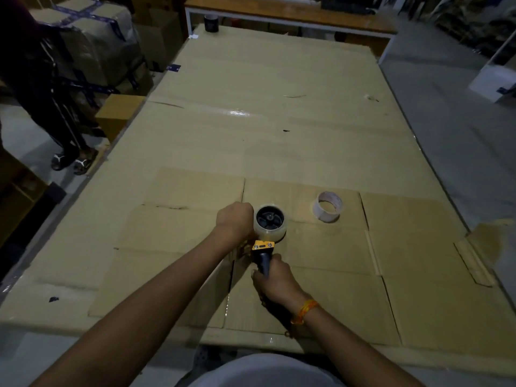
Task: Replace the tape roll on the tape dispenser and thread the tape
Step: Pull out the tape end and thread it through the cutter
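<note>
A yellow tape dispenser (263, 245) with a dark handle lies on flattened cardboard near the table's front. A clear tape roll (270, 231) sits on its black hub. My right hand (275, 279) grips the dark handle from below. My left hand (234, 218) is closed against the left side of the roll and dispenser; what its fingers pinch is hidden. An almost empty tape core (327, 206) stands on the cardboard to the right of the dispenser, apart from both hands.
The table is covered by large cardboard sheets (279, 135). A dark roll (211, 22) stands at the far left corner. A person's legs (64, 129) stand left of the table beside stacked wrapped boxes (103, 51). A bench (290, 15) lies beyond.
</note>
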The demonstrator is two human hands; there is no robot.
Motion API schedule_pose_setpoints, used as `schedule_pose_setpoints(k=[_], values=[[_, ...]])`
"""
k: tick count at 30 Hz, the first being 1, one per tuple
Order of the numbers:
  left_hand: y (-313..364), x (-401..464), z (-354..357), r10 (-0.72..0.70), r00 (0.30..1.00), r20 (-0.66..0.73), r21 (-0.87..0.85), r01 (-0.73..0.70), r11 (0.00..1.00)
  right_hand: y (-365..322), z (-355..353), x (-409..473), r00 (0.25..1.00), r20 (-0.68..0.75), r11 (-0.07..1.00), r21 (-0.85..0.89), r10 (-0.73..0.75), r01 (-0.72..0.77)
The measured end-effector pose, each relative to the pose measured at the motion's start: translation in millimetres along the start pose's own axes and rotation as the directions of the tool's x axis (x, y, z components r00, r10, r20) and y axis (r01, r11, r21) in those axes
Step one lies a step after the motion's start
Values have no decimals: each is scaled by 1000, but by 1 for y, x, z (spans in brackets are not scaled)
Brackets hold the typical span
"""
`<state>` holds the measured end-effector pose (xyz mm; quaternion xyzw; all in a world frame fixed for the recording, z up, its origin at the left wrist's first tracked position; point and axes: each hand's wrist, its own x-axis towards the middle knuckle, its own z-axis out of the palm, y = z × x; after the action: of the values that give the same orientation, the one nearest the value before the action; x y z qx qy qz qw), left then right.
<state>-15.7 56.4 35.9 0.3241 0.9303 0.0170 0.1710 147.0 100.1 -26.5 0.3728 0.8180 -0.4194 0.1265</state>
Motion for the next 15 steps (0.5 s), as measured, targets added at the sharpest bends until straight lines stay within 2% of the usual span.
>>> schedule_pose_setpoints(k=[4,15], values=[[5,5,4,-8,1000,-17,47,9,999,-1,1,-1,1000,-1,1000,15,-4,4],[-7,-1,7,62,997,-36,-37,-63,997,-2,-2,-2,998,-59,999,29,27,-26]])
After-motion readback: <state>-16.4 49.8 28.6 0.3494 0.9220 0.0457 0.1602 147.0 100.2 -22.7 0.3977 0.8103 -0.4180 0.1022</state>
